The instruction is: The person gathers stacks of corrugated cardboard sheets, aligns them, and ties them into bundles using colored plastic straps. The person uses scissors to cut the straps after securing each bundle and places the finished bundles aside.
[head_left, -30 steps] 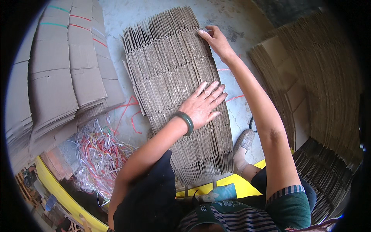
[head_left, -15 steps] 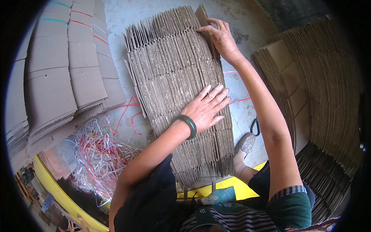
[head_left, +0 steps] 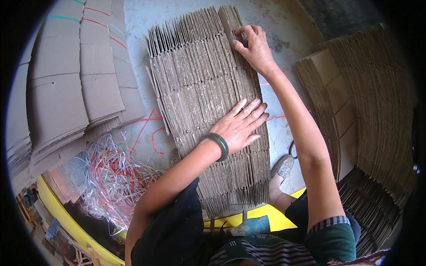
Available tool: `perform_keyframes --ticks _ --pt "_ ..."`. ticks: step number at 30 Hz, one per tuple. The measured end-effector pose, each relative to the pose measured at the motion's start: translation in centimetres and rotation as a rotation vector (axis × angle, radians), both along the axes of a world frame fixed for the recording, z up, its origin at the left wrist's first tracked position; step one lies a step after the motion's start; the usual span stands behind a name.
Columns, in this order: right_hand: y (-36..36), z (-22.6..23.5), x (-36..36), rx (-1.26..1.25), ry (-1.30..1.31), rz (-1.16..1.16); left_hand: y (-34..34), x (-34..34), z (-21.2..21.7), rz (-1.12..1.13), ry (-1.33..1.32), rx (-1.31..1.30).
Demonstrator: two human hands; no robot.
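Note:
A long row of folded cardboard sheets point(head_left: 199, 88) stands on edge in front of me, packed tightly side by side. My left hand point(head_left: 242, 124), with a dark green bangle point(head_left: 218, 145) at its wrist, lies palm down on the row's right side, fingers spread. Near the far right end my right hand point(head_left: 254, 48) curls its thumb and fingers on the edges of a few end sheets point(head_left: 230, 20). A narrow gap parts these from the rest at the far end. What lies under the right fingertips is partly hidden.
Flat cardboard stacks point(head_left: 57, 97) with coloured straps stand at the left. Below them is a tangled heap of plastic strapping point(head_left: 115, 177). More folded cardboard point(head_left: 372, 102) fills the right side. A red strap point(head_left: 155, 133) lies on the floor, and my shoe point(head_left: 282, 166) is beside the row.
My right hand has shifted slightly, its fingers more curled, and more sheets now stand at the row's right end, beyond the gap. My left hand stays flat on the row.

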State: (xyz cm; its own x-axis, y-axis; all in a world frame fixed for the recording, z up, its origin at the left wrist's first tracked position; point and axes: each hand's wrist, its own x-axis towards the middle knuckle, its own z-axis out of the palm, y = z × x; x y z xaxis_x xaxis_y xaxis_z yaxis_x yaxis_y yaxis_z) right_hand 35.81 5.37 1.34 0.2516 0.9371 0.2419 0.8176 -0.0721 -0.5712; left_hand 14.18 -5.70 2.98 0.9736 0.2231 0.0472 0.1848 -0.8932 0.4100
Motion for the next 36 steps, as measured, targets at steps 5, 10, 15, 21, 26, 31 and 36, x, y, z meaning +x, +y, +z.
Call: perform_keyframes --ticks 5,10,15,21,26,31,36 --pt "0.6 -0.6 -0.5 0.153 -0.110 0.074 0.0 0.1 0.0 -0.002 0.017 0.002" --pt "1.0 -0.4 -0.4 0.152 -0.265 0.248 0.0 0.0 0.0 0.004 0.015 0.002" --pt "0.8 -0.2 -0.7 0.139 -0.231 0.176 -0.1 0.0 -0.2 0.007 -0.006 -0.019" --pt "0.8 0.4 -3.3 0.058 -0.192 0.047 -0.1 0.0 -0.1 0.022 -0.022 -0.029" --pt "0.8 -0.4 -2.8 0.114 -0.089 0.062 0.0 0.1 -0.1 0.014 -0.020 -0.022" --pt "1.7 -0.6 -3.7 0.185 -0.169 0.113 0.0 0.0 -0.2 0.006 -0.011 -0.026" --pt "1.7 -1.1 -3.6 0.179 -0.317 0.187 -0.1 0.1 -0.4 0.008 -0.006 -0.019"
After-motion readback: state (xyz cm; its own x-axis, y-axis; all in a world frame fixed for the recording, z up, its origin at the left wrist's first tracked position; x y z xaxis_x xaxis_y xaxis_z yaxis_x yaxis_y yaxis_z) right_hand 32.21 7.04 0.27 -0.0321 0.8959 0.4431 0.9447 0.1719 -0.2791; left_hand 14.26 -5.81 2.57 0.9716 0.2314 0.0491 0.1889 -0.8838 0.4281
